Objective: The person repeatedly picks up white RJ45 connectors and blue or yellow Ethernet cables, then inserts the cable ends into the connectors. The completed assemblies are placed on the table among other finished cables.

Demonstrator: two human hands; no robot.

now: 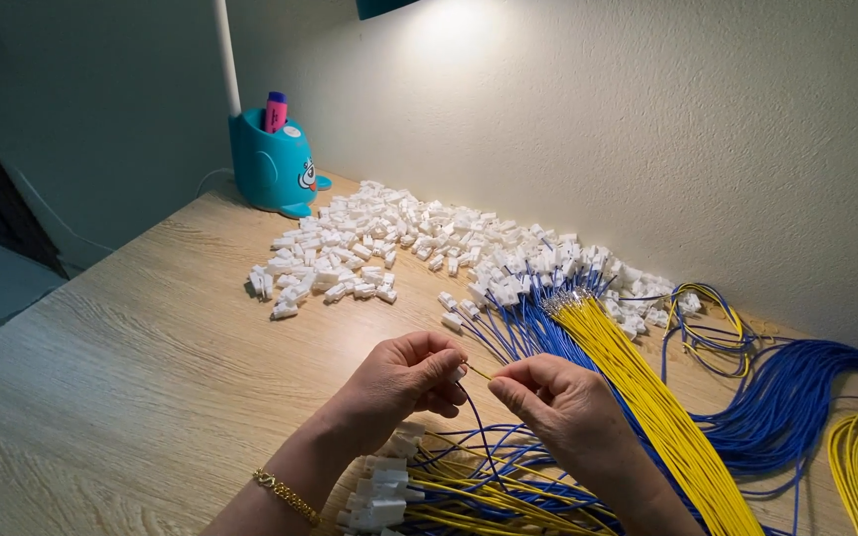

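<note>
Small finished bunch (374,496) lies near wrist; both hands, left (404,382) and right (558,397), pinch one yellow wire (479,374); big connector pile (419,243) and wire bundles (647,397) remain on counter (131,377).

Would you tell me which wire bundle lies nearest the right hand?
The straight yellow bundle beside the right hand; the blue coil lies farther right.

no packages, signs or screens anywhere on the desk or wall. only label-like mark: a small round white sticker with a cartoon eye (306,175) on the side of the teal pen holder (268,169), back left corner.
</note>
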